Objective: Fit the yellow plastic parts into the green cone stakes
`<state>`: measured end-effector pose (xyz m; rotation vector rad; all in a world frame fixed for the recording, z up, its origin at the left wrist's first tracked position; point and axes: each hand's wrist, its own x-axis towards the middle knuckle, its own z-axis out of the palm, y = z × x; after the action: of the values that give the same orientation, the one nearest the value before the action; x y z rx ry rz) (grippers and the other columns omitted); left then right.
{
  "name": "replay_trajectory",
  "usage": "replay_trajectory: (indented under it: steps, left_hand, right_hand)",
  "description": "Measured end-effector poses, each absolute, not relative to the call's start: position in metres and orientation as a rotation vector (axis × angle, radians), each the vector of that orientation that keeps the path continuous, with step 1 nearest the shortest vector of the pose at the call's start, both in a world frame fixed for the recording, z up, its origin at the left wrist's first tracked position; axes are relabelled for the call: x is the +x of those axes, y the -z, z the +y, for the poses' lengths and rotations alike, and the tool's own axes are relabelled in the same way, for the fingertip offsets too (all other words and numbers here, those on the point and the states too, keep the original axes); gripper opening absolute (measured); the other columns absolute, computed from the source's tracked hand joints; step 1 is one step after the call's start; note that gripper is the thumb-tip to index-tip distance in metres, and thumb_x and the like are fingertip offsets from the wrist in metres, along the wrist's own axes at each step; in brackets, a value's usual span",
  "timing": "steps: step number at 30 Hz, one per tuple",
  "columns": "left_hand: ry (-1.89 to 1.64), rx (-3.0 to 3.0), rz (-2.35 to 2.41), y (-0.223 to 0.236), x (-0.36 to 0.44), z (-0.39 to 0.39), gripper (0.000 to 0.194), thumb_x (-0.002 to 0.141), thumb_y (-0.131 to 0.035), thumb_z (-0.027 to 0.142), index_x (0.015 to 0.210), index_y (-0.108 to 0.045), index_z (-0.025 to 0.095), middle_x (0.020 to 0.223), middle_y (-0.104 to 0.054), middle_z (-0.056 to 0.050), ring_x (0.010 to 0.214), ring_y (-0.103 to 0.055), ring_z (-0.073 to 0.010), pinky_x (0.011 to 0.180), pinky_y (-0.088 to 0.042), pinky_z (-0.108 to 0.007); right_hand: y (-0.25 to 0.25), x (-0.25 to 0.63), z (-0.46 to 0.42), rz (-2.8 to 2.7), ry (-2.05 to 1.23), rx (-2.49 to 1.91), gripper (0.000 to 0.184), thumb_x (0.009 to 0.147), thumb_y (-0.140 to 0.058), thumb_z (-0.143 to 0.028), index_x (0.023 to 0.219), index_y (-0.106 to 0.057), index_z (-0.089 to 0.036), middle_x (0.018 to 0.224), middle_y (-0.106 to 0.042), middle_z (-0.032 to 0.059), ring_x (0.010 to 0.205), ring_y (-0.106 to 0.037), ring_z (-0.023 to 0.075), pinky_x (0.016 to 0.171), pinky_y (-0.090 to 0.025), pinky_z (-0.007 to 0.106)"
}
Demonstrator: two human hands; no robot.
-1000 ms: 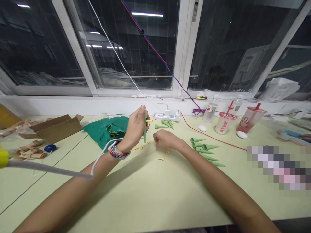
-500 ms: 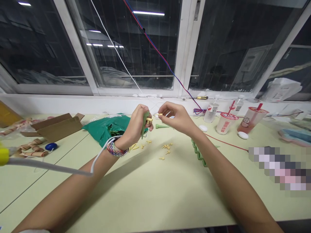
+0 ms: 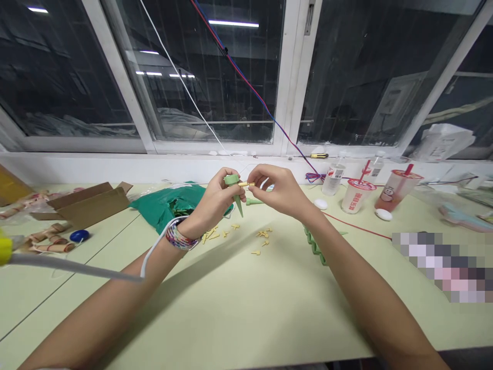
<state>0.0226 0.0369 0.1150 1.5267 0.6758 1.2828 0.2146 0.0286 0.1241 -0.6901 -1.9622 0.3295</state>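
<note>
Above the table my left hand [image 3: 219, 199] is closed around a green plastic plant-watering spike [image 3: 231, 180], its round cap up and its pointed end down. My right hand [image 3: 280, 189] pinches a small yellow plastic valve [image 3: 249, 184] between thumb and fingers, against the side of the spike just below the cap. How far the valve sits in the spike is hidden by the fingers. Behind the hands lies another green spike [image 3: 254, 202]. Loose yellow valves [image 3: 263, 234] are scattered on the table below, with more in a small pile [image 3: 210, 235] near my left wrist.
Green spikes [image 3: 316, 247] lie in a row beside my right forearm. A green plastic bag [image 3: 157, 205] and a cardboard box [image 3: 92, 203] are at the left. Drink cups [image 3: 356, 198] and a bottle [image 3: 333, 179] stand at the back right. A white cable [image 3: 148, 257] passes by my left wrist.
My left hand has turned the spike so its cap shows and its tip points down. My right hand has brought the yellow valve left, up to the spike.
</note>
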Motion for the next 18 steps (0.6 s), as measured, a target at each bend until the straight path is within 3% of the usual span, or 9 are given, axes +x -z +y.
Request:
replay_trajectory:
  steps: [7, 12, 16, 18]
  left_hand:
    - [-1.268, 1.661, 0.625, -0.1132, 0.0199, 0.0395, 0.023, 0.08, -0.081, 0.021, 0.094, -0.063, 0.02, 0.084, -0.069, 0.0, 0.078, -0.068, -0.0167, 0.073, -0.054, -0.03]
    - [-1.279, 1.669, 0.648, -0.1152, 0.0199, 0.0376, 0.026, 0.079, -0.086, 0.028, 0.093, -0.066, 0.018, 0.083, -0.071, -0.002, 0.082, -0.072, -0.0206, 0.074, -0.057, -0.033]
    - [-1.3, 1.703, 0.66, -0.1168, 0.0206, 0.035, 0.029, 0.077, -0.088, 0.031, 0.092, -0.067, 0.018, 0.087, -0.072, -0.004, 0.082, -0.073, -0.0215, 0.074, -0.058, -0.033]
    - [-1.296, 1.679, 0.666, -0.1174, 0.0205, 0.0345, 0.029, 0.077, -0.087, 0.032, 0.092, -0.067, 0.018, 0.086, -0.071, -0.003, 0.081, -0.073, -0.0211, 0.073, -0.059, -0.033]
  right_hand:
    - [-0.1251, 0.218, 0.0306, -1.903, -0.334, -0.649, 0.004, 0.09, -0.072, -0.023, 0.089, -0.069, -0.021, 0.088, -0.073, 0.0008, 0.078, -0.07, 0.0157, 0.07, -0.056, 0.028]
    - [-0.124, 0.218, 0.0321, -1.839, -0.432, -0.703, 0.021, 0.091, -0.076, -0.039, 0.084, -0.073, -0.02, 0.082, -0.075, 0.0025, 0.074, -0.069, 0.0167, 0.068, -0.054, 0.028]
    - [-0.1223, 0.2181, 0.0347, -1.823, -0.53, -0.84, 0.049, 0.099, -0.063, -0.056, 0.07, -0.069, -0.018, 0.06, -0.067, 0.0016, 0.056, -0.059, 0.0136, 0.054, -0.043, 0.026]
    - [-0.1227, 0.2193, 0.0352, -1.799, -0.562, -0.866, 0.052, 0.103, -0.056, -0.058, 0.072, -0.069, -0.018, 0.06, -0.066, 0.0013, 0.053, -0.058, 0.0131, 0.053, -0.043, 0.026]
